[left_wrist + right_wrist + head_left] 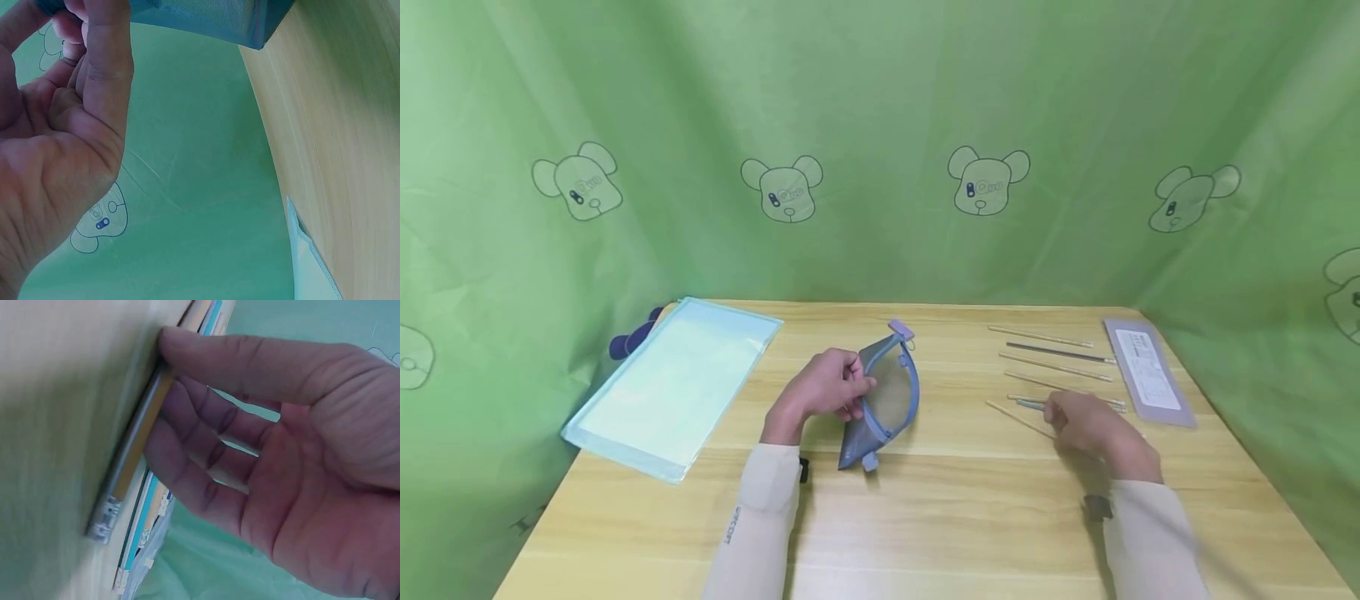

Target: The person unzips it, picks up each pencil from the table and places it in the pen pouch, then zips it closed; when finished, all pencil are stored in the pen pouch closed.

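Observation:
Near the middle of the table, my left hand (831,383) pinches the near-left rim of a blue zip pouch (859,440), whose mouth gapes open. In the left wrist view part of the pouch (206,15) shows at the top; the fingertips are partly hidden. At the right my right hand (1090,425) pinches a yellowish pencil (134,444) between thumb and fingers, low at the tabletop. The pencil's end has a shiny metallic band. Beyond this hand lie several pencils (1055,367) in a loose row, one of them dark (1060,352).
A light-blue, see-through zip folder (677,383) lies at the left, with a dark purple object (632,337) behind it. A lavender packet (1150,375) with a white label lies at the right edge. Green curtain (880,83) surrounds the wooden table (955,517).

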Demonstrator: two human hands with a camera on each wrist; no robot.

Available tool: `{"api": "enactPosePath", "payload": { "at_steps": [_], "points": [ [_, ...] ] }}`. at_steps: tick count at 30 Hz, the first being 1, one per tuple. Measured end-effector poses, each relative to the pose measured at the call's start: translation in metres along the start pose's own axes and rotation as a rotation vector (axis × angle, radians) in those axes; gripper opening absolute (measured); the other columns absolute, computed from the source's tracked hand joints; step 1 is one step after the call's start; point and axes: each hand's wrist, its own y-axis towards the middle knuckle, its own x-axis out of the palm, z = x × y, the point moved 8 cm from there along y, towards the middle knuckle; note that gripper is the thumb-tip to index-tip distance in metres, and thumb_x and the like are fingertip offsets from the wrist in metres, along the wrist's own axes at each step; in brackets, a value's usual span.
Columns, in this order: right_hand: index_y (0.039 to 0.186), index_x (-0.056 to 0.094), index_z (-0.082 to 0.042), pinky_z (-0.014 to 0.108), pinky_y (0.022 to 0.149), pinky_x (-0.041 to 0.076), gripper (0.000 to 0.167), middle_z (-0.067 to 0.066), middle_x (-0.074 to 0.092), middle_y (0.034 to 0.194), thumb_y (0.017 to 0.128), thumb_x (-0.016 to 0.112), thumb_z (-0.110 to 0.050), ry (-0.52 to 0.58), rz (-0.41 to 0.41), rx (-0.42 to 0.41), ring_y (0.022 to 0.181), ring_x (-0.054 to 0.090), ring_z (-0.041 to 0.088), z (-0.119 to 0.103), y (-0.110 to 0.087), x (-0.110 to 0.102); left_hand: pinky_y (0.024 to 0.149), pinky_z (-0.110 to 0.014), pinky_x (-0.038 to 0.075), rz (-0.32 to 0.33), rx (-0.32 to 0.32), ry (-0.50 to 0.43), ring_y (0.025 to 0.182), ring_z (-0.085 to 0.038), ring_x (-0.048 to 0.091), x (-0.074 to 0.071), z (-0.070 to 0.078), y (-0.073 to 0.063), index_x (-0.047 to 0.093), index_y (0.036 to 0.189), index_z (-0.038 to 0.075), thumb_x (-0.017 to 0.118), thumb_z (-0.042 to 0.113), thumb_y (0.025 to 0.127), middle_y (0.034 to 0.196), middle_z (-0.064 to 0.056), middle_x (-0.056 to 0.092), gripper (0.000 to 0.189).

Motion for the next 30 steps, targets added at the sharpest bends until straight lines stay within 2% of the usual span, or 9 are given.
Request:
{"api": "enactPosePath", "payload": {
  "at_steps": [5, 13, 16, 20, 24, 27, 30],
  "points": [
    [0.097, 0.061, -0.008, 0.031, 0.071, 0.048, 0.033, 0.005, 0.062, 0.090, 0.071, 0.070, 0.010, 0.034, 0.026, -0.064, 0.083, 0.055, 0.021, -0.017, 0.002, 0.008, 0.073, -0.050, 0.071, 0.003, 0.003, 0.010, 0.069, -0.027, 0.077, 0.000, 0.001, 0.001, 0.059, 0.088, 0.006, 0.070, 0.014, 0.105, 0.078, -0.012, 0.072, 0.021],
    [0.100, 0.063, -0.007, 0.029, 0.070, 0.050, 0.027, 0.004, 0.061, 0.086, 0.080, 0.077, 0.007, 0.049, 0.010, -0.172, 0.080, 0.055, 0.018, -0.062, 0.012, 0.031, 0.074, -0.051, 0.070, -0.004, 0.004, 0.010, 0.070, -0.029, 0.078, 0.002, 0.002, -0.001, 0.059, 0.088, 0.006, 0.070, 0.014, 0.105, 0.077, -0.012, 0.072, 0.021],
    [0.101, 0.064, -0.007, 0.026, 0.068, 0.050, 0.025, 0.002, 0.061, 0.086, 0.084, 0.077, 0.006, 0.071, -0.011, -0.174, 0.079, 0.055, 0.017, -0.075, 0.017, 0.042, 0.074, -0.051, 0.070, -0.004, 0.006, 0.007, 0.070, -0.029, 0.078, 0.003, 0.002, -0.001, 0.059, 0.088, 0.006, 0.070, 0.013, 0.105, 0.077, -0.012, 0.072, 0.021],
    [0.104, 0.063, -0.005, 0.025, 0.065, 0.051, 0.024, 0.004, 0.061, 0.085, 0.088, 0.076, 0.005, 0.160, -0.027, -0.137, 0.077, 0.056, 0.018, -0.085, 0.022, 0.050, 0.073, -0.050, 0.071, -0.003, 0.003, 0.006, 0.069, -0.026, 0.077, 0.003, 0.001, -0.001, 0.059, 0.088, 0.006, 0.070, 0.013, 0.105, 0.078, -0.012, 0.072, 0.021],
    [0.113, 0.063, -0.004, 0.025, 0.066, 0.052, 0.025, 0.005, 0.065, 0.089, 0.092, 0.075, 0.001, 0.237, 0.001, -0.108, 0.079, 0.059, 0.018, -0.090, 0.023, 0.047, 0.072, -0.049, 0.071, -0.007, 0.013, 0.014, 0.067, -0.023, 0.076, 0.003, 0.003, -0.001, 0.059, 0.088, 0.006, 0.069, 0.014, 0.105, 0.078, -0.012, 0.072, 0.021],
    [0.122, 0.061, -0.001, 0.026, 0.070, 0.057, 0.031, 0.009, 0.068, 0.097, 0.093, 0.073, 0.000, 0.350, 0.019, -0.134, 0.084, 0.063, 0.019, -0.096, 0.023, 0.039, 0.072, -0.051, 0.070, -0.004, 0.025, 0.022, 0.065, -0.022, 0.075, 0.003, 0.004, -0.001, 0.059, 0.088, 0.007, 0.070, 0.013, 0.105, 0.076, -0.012, 0.072, 0.021],
    [0.130, 0.057, 0.004, 0.027, 0.074, 0.062, 0.039, 0.016, 0.068, 0.105, 0.093, 0.070, 0.002, 0.501, -0.004, -0.200, 0.088, 0.065, 0.020, -0.108, 0.023, 0.033, 0.072, -0.052, 0.070, -0.001, 0.032, 0.025, 0.064, -0.022, 0.075, 0.003, 0.005, -0.001, 0.060, 0.088, 0.007, 0.070, 0.013, 0.105, 0.076, -0.011, 0.072, 0.021]
  ]
}}
